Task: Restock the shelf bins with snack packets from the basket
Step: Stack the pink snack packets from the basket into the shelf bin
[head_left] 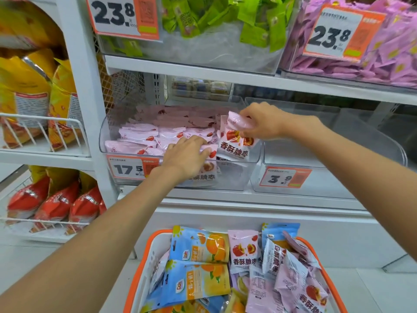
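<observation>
The right hand (259,123) pinched a pink packet (237,136) over the bin (252,172), the left hand (187,154) pressed flat on packets beside it; released early, it could slide off the front.

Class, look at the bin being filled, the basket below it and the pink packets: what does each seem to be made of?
Bin: clear, glossy hard plastic, as packets show through its wall.
Basket: likely moulded plastic, white sides with an orange rim.
Pink packets: thin plastic film, it seems; they crinkle and shine, as does the one in the right hand.

Bright even light, bowed, soft edges
</observation>
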`<state>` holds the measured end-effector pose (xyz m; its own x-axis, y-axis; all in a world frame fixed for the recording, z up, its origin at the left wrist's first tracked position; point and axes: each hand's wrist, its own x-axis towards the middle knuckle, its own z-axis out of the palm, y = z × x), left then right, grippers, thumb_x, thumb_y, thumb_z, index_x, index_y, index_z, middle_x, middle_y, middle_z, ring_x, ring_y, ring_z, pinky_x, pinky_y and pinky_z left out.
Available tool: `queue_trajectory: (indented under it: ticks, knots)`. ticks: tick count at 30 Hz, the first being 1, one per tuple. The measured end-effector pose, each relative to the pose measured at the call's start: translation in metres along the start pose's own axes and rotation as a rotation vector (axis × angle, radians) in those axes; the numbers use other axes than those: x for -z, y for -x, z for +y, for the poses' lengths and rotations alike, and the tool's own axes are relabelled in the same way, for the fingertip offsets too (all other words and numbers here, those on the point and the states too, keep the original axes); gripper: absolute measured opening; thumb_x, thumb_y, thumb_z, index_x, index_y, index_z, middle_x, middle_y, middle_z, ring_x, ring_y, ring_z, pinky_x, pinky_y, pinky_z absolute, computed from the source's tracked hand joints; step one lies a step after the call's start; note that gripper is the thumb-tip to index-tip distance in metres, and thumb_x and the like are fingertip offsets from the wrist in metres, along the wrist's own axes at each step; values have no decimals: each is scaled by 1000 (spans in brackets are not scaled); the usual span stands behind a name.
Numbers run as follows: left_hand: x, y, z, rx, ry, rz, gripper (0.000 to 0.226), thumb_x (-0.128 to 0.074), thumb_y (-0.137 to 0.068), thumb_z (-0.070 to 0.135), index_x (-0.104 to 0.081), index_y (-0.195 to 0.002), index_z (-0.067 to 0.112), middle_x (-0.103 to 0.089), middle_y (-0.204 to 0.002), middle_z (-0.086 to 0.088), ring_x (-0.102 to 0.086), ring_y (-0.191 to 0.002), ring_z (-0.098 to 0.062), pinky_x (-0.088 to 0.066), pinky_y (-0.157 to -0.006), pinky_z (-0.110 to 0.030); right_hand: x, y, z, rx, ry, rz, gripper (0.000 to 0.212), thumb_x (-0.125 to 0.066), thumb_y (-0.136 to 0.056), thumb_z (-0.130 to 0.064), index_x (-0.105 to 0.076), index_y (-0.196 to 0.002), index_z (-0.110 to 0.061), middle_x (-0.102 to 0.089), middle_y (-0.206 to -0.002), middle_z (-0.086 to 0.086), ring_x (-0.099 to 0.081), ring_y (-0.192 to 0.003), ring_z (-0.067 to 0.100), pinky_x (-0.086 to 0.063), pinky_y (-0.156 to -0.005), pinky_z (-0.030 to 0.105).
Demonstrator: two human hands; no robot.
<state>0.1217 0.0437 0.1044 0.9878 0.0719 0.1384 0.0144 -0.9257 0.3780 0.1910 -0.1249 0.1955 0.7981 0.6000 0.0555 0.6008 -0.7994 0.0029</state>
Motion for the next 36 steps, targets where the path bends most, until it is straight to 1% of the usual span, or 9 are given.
queue_trajectory:
  ticks: [2,4,9,16,18,23,26,31,36]
  knots:
    - [1,-1,-2,0,17,-11,43,-31,-102,40,-40,-140,21,-39,-147,3,-32,-135,-21,-25,-109,-42,-1,-2,-1,22,41,-24,25,-64,-89,-22,-48,-72,-12,-49,-69,0,-46,-65,21,-31,-53,31]
    - [2,0,-2,6,38,-27,44,-31,-102,40,-40,-140,21,-39,-148,3,-31,-136,-21,-25,-111,-42,-8,-5,-2,47,72,-76,9,-67,-86,-18,-59,-89,-14,-56,-79,1,-53,-75,24,-36,-59,30]
    - [4,-3,-3,22,87,-69,44,-33,-102,40,-40,-141,23,-38,-149,3,-32,-135,-21,-26,-110,-43,-28,-13,-8,69,98,-158,46,-68,-85,-27,-55,-129,-18,-61,-119,5,-55,-102,25,-44,-80,34]
    - [5,-9,-5,39,200,-81,45,-43,-98,39,-46,-139,20,-39,-148,0,-36,-133,-24,-30,-108,-48,-34,-24,-2,12,92,-356,32,-68,-83,-23,-53,-111,-14,-60,-103,5,-57,-93,23,-49,-80,35]
    - [4,-9,-5,34,195,-81,45,-43,-98,39,-45,-139,20,-39,-148,0,-33,-135,-24,-29,-109,-49,-20,-27,-2,-6,63,-452,37,-68,-85,-24,-51,-117,-14,-58,-98,-2,-56,-95,21,-47,-85,34]
    - [5,-11,-11,-1,202,-119,46,-44,-98,37,-43,-140,20,-37,-148,0,-30,-137,-22,-29,-110,-47,5,-35,-4,-18,170,-604,66,-66,-85,-39,-38,-139,-13,-46,-136,3,-43,-127,25,-33,-111,43]
    - [6,-11,-11,-17,195,-126,46,-45,-98,35,-42,-140,19,-37,-148,1,-29,-136,-21,-29,-110,-45,-8,-37,-13,-32,257,-563,71,-65,-86,-38,-31,-144,-13,-38,-145,5,-38,-133,27,-32,-111,43]
    - [5,-9,-10,-27,155,-100,43,-43,-98,37,-42,-139,24,-38,-147,3,-28,-136,-20,-28,-110,-43,-35,-32,-13,0,327,-263,49,-72,-81,-33,-50,-120,-13,-55,-117,6,-53,-108,25,-46,-81,33]
    - [10,-14,5,-80,114,11,56,-57,-87,47,-41,-140,34,-45,-144,5,-36,-131,-22,-29,-105,-39,-54,-28,-6,43,364,-209,47,-69,-83,-39,-50,-117,-14,-58,-117,7,-55,-102,25,-42,-77,32]
